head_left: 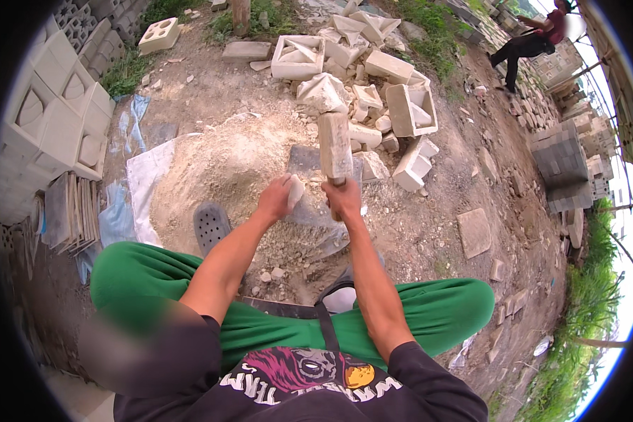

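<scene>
Mallet raised over a stone chip

Mallet and chip meet at the middle of the view, above a flat slab (309, 211). Left hand (278, 199) pinches a pale stone chip (296, 191), steadying it there. Right hand (343, 200) is clenched around the mallet (335, 146) handle; its long block head points up, away from the body, towards the broken blocks (373, 84).

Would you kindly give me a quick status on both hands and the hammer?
Right hand shut on mallet, head raised. Left hand grips pale stone chunk over flat slab. Broken blocks piled beyond; nothing between mallet and chunk.
</scene>
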Demonstrator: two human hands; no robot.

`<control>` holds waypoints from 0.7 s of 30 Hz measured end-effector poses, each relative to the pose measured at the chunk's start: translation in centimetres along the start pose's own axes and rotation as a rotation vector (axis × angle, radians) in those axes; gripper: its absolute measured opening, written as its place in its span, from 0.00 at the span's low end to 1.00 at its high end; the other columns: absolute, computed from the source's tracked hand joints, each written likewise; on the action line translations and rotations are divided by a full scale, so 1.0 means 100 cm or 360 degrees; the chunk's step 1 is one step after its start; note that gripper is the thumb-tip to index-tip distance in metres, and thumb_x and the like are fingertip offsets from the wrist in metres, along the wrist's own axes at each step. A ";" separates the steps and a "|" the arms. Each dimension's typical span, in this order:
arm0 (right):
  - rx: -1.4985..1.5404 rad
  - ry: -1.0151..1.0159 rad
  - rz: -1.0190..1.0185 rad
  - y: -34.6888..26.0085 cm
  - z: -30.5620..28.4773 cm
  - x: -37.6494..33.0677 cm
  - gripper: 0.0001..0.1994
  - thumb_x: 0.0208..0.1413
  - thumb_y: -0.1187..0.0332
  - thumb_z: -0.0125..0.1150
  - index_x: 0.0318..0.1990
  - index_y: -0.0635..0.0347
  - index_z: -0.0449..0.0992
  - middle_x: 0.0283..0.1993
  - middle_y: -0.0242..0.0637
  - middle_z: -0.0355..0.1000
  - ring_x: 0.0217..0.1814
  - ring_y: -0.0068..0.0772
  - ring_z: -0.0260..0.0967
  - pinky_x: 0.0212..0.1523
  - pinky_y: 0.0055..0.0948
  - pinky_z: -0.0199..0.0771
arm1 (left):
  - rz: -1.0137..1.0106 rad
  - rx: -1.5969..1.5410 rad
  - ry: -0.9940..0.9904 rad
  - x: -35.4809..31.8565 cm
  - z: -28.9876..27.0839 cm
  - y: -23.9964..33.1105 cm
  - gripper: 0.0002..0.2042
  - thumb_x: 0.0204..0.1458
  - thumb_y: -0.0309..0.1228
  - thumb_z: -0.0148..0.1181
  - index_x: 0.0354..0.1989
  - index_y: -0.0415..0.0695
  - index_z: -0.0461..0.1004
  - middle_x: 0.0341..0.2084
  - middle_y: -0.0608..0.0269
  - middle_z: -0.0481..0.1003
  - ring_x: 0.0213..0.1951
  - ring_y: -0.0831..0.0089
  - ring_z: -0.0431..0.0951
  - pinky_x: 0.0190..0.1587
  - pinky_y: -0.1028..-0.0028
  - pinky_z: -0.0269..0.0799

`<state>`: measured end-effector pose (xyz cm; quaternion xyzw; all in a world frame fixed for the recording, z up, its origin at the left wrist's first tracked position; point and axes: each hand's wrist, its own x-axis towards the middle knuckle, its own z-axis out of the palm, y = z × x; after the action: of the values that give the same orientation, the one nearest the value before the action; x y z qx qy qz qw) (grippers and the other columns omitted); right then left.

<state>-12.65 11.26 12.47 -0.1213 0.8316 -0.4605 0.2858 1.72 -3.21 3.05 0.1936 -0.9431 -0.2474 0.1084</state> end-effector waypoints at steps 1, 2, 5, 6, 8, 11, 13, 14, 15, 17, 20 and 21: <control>0.0040 -0.0005 -0.0136 -0.005 -0.006 -0.002 0.14 0.45 0.62 0.66 0.25 0.69 0.78 0.17 0.40 0.73 0.18 0.29 0.73 0.22 0.34 0.71 | -0.0013 0.0007 -0.0063 0.003 -0.002 0.005 0.23 0.46 0.30 0.65 0.53 0.43 0.72 0.57 0.52 0.71 0.58 0.52 0.71 0.59 0.60 0.70; 0.0027 -0.0013 -0.0134 -0.008 -0.005 -0.005 0.14 0.45 0.62 0.66 0.25 0.69 0.78 0.17 0.40 0.73 0.18 0.29 0.73 0.22 0.34 0.71 | -0.0041 -0.0012 -0.0095 0.002 -0.003 0.004 0.22 0.46 0.28 0.65 0.52 0.43 0.72 0.58 0.52 0.71 0.58 0.52 0.71 0.58 0.60 0.71; 0.0058 0.0011 -0.0306 0.002 0.011 -0.008 0.13 0.46 0.63 0.66 0.26 0.68 0.78 0.16 0.38 0.72 0.18 0.28 0.72 0.21 0.34 0.70 | -0.0084 -0.0055 -0.0039 -0.001 0.001 0.002 0.21 0.45 0.25 0.65 0.51 0.42 0.72 0.59 0.52 0.70 0.58 0.52 0.71 0.58 0.60 0.72; 0.0051 0.0023 -0.0308 0.032 0.019 -0.002 0.13 0.46 0.63 0.66 0.26 0.68 0.78 0.16 0.38 0.72 0.18 0.28 0.72 0.21 0.34 0.70 | -0.0074 -0.0065 -0.0036 0.004 0.003 0.005 0.21 0.45 0.25 0.65 0.51 0.42 0.72 0.59 0.52 0.70 0.58 0.52 0.71 0.58 0.60 0.72; 0.0146 -0.0112 0.0006 0.076 0.034 0.002 0.09 0.47 0.68 0.66 0.29 0.67 0.79 0.21 0.35 0.74 0.17 0.28 0.71 0.19 0.29 0.70 | -0.0149 -0.0108 -0.0103 0.013 0.006 0.009 0.20 0.43 0.23 0.64 0.49 0.41 0.74 0.60 0.52 0.70 0.58 0.52 0.71 0.58 0.61 0.71; 0.0131 -0.0170 0.0199 0.091 0.042 -0.001 0.11 0.45 0.67 0.66 0.31 0.68 0.79 0.22 0.36 0.73 0.17 0.27 0.70 0.18 0.28 0.71 | -0.0214 -0.0013 -0.0185 0.011 0.007 0.018 0.18 0.45 0.22 0.62 0.48 0.41 0.75 0.61 0.52 0.69 0.58 0.53 0.71 0.59 0.61 0.71; 0.0114 -0.0149 0.0239 0.094 0.042 0.001 0.12 0.45 0.67 0.67 0.32 0.68 0.79 0.21 0.36 0.73 0.17 0.27 0.70 0.18 0.29 0.71 | -0.0215 0.0021 -0.0176 0.013 0.006 0.020 0.17 0.45 0.22 0.61 0.47 0.42 0.75 0.61 0.52 0.69 0.58 0.53 0.72 0.59 0.61 0.71; 0.0058 -0.0156 0.0167 0.093 0.040 0.005 0.11 0.45 0.67 0.66 0.32 0.68 0.79 0.21 0.36 0.73 0.17 0.27 0.70 0.18 0.29 0.71 | -0.0205 0.0049 -0.0155 0.017 0.006 0.021 0.17 0.46 0.21 0.61 0.47 0.42 0.76 0.61 0.51 0.70 0.58 0.54 0.72 0.59 0.61 0.71; 0.0000 -0.0160 0.0095 0.092 0.035 0.010 0.11 0.45 0.67 0.66 0.32 0.68 0.79 0.20 0.37 0.73 0.17 0.27 0.70 0.19 0.29 0.72 | -0.0196 0.0044 -0.0145 0.019 0.006 0.023 0.17 0.46 0.21 0.61 0.47 0.42 0.76 0.61 0.51 0.70 0.58 0.54 0.72 0.59 0.61 0.71; -0.0042 -0.0188 0.0206 0.075 0.019 0.018 0.11 0.45 0.67 0.66 0.31 0.68 0.79 0.20 0.36 0.72 0.17 0.28 0.70 0.19 0.30 0.72 | -0.0212 0.0052 -0.0188 0.016 0.005 0.021 0.15 0.49 0.23 0.58 0.47 0.42 0.76 0.61 0.50 0.69 0.57 0.53 0.73 0.57 0.60 0.72; -0.0003 -0.0127 0.0194 0.023 0.008 0.001 0.10 0.46 0.66 0.66 0.29 0.67 0.78 0.18 0.34 0.71 0.17 0.27 0.71 0.19 0.31 0.71 | -0.0297 0.0012 -0.0109 0.011 0.008 0.016 0.13 0.52 0.23 0.55 0.47 0.42 0.76 0.60 0.49 0.70 0.56 0.53 0.74 0.56 0.59 0.74; 0.0020 -0.0083 0.0087 0.021 0.002 0.007 0.10 0.47 0.66 0.66 0.28 0.66 0.77 0.18 0.34 0.72 0.17 0.27 0.71 0.19 0.31 0.71 | -0.0303 0.0003 -0.0125 0.013 0.008 0.019 0.13 0.52 0.23 0.55 0.47 0.42 0.76 0.60 0.49 0.70 0.56 0.53 0.74 0.56 0.59 0.74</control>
<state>-12.96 11.99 10.37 -0.1087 0.8239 -0.4544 0.3207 -0.27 -1.85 3.44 0.2727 -0.9242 -0.2632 0.0471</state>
